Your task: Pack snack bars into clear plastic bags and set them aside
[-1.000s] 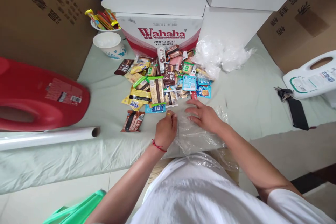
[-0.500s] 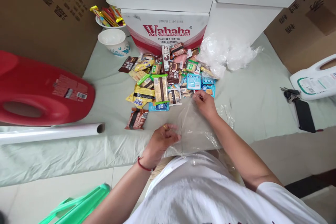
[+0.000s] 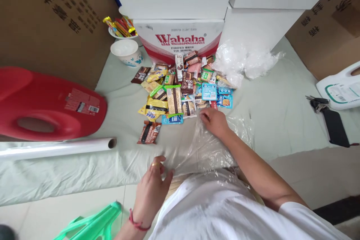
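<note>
A thin clear plastic film lies over the front edge of the cloth-covered table, creased and partly draped toward my lap. The fingers of my right hand are pinched on its far edge, just below the snack pile. Lower and to the left, my left hand is at the film's near left corner, where stretched folds run to the thumb; its fingers are curled and the fingertip contact is partly hidden. Small wrapped snacks lie heaped beyond both hands. One brown snack packet lies apart at the pile's front left.
A Wahaha carton backs the pile, with crumpled clear plastic at its right. On the left are a paper cup, a red jug and a white roll. Keys and a black case lie right, near a white bottle.
My left hand has moved down and left, drawing the film's near corner with it. My right hand has shifted slightly left and down, and the view has tilted a little.
</note>
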A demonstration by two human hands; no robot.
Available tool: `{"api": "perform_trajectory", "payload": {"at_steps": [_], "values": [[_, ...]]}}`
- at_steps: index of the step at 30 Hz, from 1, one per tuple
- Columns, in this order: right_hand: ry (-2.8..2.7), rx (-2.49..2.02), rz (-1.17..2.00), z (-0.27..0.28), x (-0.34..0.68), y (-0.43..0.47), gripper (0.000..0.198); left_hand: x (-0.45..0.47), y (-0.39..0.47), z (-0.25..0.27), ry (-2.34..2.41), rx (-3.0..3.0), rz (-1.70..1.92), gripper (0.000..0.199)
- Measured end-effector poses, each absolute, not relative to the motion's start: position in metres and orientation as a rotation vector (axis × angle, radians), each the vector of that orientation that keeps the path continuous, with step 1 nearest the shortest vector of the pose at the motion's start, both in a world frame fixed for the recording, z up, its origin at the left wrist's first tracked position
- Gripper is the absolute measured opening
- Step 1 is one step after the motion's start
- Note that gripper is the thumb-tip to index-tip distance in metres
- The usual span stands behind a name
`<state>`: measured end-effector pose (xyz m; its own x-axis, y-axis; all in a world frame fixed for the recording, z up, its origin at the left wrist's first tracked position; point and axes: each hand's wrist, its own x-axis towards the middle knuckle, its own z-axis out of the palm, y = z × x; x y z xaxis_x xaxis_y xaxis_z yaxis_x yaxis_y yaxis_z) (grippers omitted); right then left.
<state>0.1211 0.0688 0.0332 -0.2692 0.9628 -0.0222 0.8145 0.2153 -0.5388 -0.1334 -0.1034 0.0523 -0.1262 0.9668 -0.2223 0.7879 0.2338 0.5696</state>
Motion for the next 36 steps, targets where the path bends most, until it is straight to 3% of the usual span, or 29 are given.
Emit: {"api": "perform_trajectory", "payload": {"at_steps": [4, 7, 12, 15, 19, 24, 30, 36], "values": [[-2.386, -1.807, 0.587, 0.047, 0.106, 0.072, 0.021, -0.116, -0.095, 0.084, 1.935, 2.097, 0.940, 0.021], [-2.468, -1.782, 0.508, 0.051, 0.097, 0.075, 0.024, -0.081, -0.078, 0.113, 1.433, 2.184, 1.117, 0.031], [-2.536, -1.587, 0.536, 0.047, 0.092, 0.086, 0.023, -0.014, -0.048, 0.091, 1.111, 2.012, 1.053, 0.032], [-2.518, -1.308, 0.680, 0.040, 0.098, 0.098, 0.020, 0.000, -0.035, 0.050, 1.295, 2.028, 1.114, 0.026], [-2.263, -0.991, 0.728, 0.035, 0.118, 0.103, 0.032, -0.016, -0.027, 0.018, 1.550, 2.279, 0.887, 0.023], [-2.039, -1.195, 0.499, 0.045, 0.139, 0.052, 0.039, -0.035, -0.022, 0.017, 1.731, 2.336, 0.710, 0.035], [-2.456, -1.341, 0.405, 0.037, 0.161, -0.049, 0.068, -0.047, -0.005, 0.022, 1.716, 2.336, 0.686, 0.037], [-2.428, -1.753, 0.170, 0.024, 0.244, -0.054, 0.059, -0.058, 0.020, 0.024, 1.630, 2.442, 0.436, 0.044]]}}
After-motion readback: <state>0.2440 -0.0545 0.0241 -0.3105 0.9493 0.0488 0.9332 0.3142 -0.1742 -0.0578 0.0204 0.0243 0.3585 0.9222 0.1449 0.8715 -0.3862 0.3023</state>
